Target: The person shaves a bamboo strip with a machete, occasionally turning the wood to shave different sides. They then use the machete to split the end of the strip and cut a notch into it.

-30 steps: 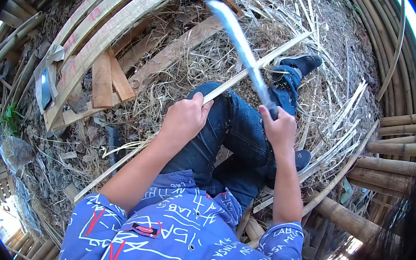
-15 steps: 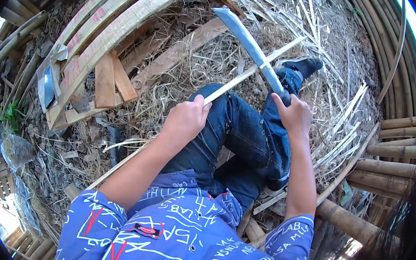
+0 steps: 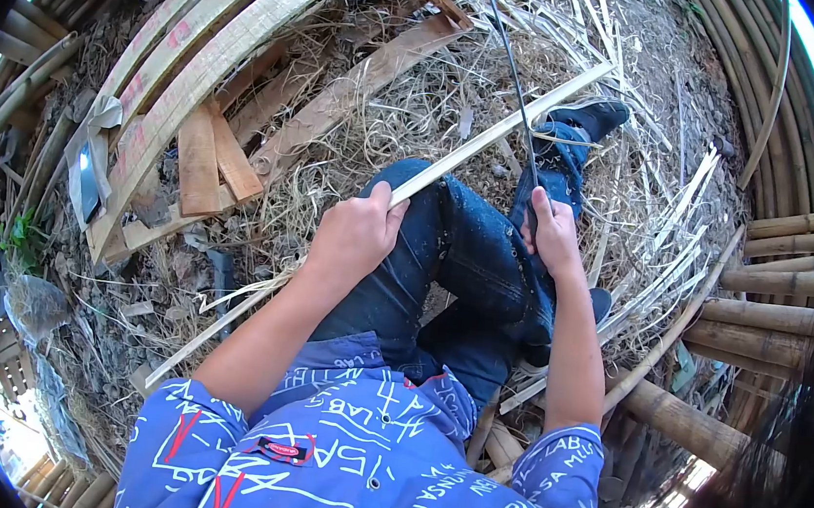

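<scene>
My left hand (image 3: 354, 233) is closed around a long, pale bamboo strip (image 3: 497, 130), holding it over my bent knee. The strip runs from beside my left forearm up to the upper right. In my right hand (image 3: 554, 235) is the dark handle of a machete (image 3: 516, 76), gripped with the thumb lying along it. Its long blade is seen nearly edge-on, pointing up and away, and crosses the strip beyond my knee. A thin sliver (image 3: 567, 141) shows just right of the blade, over my lower leg.
Curly shavings (image 3: 411, 108) cover the ground ahead. Long wooden planks (image 3: 242, 37) and short wood pieces (image 3: 202, 161) lie at the left, with a phone-like object (image 3: 88, 186) on the planks' edge. Split strips (image 3: 664, 279) lie right of my leg. Bamboo poles (image 3: 782, 280) line the right side.
The machete blade has turned from showing its flat side to nearly edge-on. My right hand has moved slightly left and down. A thin sliver now shows beside the blade; the strip extends slightly farther right.
</scene>
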A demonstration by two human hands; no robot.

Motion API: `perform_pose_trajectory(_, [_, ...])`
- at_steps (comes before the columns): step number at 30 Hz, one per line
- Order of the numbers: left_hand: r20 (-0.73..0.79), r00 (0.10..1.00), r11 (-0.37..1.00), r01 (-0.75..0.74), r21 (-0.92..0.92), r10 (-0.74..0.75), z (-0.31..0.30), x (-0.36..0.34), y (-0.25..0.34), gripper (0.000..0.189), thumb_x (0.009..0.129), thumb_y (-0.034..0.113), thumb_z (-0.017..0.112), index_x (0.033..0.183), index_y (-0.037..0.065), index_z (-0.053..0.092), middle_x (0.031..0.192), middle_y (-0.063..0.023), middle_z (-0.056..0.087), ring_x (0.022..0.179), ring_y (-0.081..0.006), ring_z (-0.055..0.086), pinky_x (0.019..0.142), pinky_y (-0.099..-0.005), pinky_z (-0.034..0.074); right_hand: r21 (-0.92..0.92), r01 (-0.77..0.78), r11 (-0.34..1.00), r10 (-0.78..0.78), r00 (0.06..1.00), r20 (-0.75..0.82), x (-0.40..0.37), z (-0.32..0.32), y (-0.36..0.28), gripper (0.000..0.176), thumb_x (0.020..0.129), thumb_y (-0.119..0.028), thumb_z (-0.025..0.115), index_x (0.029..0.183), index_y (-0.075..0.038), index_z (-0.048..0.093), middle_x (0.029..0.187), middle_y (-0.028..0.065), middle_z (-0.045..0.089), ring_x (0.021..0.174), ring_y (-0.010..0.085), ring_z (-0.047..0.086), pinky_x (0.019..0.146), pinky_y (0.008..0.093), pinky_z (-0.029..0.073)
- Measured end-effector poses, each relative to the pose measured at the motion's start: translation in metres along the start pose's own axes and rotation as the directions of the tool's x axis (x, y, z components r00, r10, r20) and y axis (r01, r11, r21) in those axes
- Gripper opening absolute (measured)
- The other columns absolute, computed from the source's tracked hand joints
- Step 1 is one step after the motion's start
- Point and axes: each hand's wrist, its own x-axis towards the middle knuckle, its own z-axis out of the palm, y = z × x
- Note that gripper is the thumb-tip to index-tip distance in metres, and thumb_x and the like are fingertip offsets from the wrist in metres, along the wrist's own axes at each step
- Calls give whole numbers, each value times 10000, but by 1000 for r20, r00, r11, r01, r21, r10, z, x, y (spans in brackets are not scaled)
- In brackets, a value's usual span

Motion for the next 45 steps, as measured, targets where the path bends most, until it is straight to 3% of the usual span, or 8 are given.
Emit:
perform_pose_trajectory(4, [7,1000,1000,26,-3,-26,-2,1,2,294,982,282,528,886,5,546,640,-257,616,615,-444,632,570,-535,506,-130,34,991,-44,996,-77,-7,13,6,602,923,-580,575,617,-65,512,517,27,544,433,143,532,442,295,407])
perform_pose_trajectory(6, [7,999,999,33,-6,-33,-3,1,2,296,982,284,526,889,4,548,644,-260,617,621,-446,634,577,-537,508,-673,179,718,-376,913,-158,-17,16,-5,622,850,-635,624,635,-55,554,541,110,600,493,248,621,490,367,468])
perform_pose_trajectory(9, [26,999,1000,31,-7,-30,-4,0,2,303,987,293,516,890,7,546,646,-261,615,627,-449,633,580,-542,504,-898,142,415,-446,893,-65,-28,15,-22,647,790,-684,642,666,-50,594,607,181,634,594,337,663,554,434,508])
perform_pose_trajectory(22, [16,1000,997,22,-72,-21,-3,-3,-6,306,990,296,521,882,10,525,648,-267,601,628,-463,614,572,-553,473,-909,4,416,-467,859,-210,-4,-24,-27,679,807,-686,611,695,-17,628,663,224,646,654,397,661,617,478,522])
perform_pose_trajectory(25, [21,1000,998,1,-63,0,1,1,-8,303,984,298,530,895,9,528,652,-269,601,634,-464,615,578,-553,474,-742,60,668,-355,901,-248,-8,-20,-22,645,829,-626,633,719,9,646,649,229,632,677,422,646,624,463,501])
perform_pose_trajectory(29, [42,998,997,40,-68,-37,-3,1,-7,325,965,311,556,881,-3,543,678,-274,613,651,-468,615,598,-539,479,-370,115,922,-184,970,-156,-6,-12,-3,608,902,-539,617,625,-3,539,515,57,477,500,134,471,493,346,392])
perform_pose_trajectory(37, [93,982,955,182,-235,-165,-12,8,-8,463,888,391,663,749,-44,589,666,-261,613,661,-413,641,635,-477,486,-69,38,997,-39,999,-13,-5,-16,6,545,951,-475,596,620,-52,508,535,-26,485,484,71,459,457,277,350])
perform_pose_trajectory(45, [116,971,968,222,-121,-208,-14,8,1,593,896,504,634,750,-71,613,672,-278,625,677,-431,652,641,-478,503,-689,123,714,-385,891,-241,-14,-8,2,650,817,-639,646,695,-2,602,614,217,614,627,403,638,567,459,488])
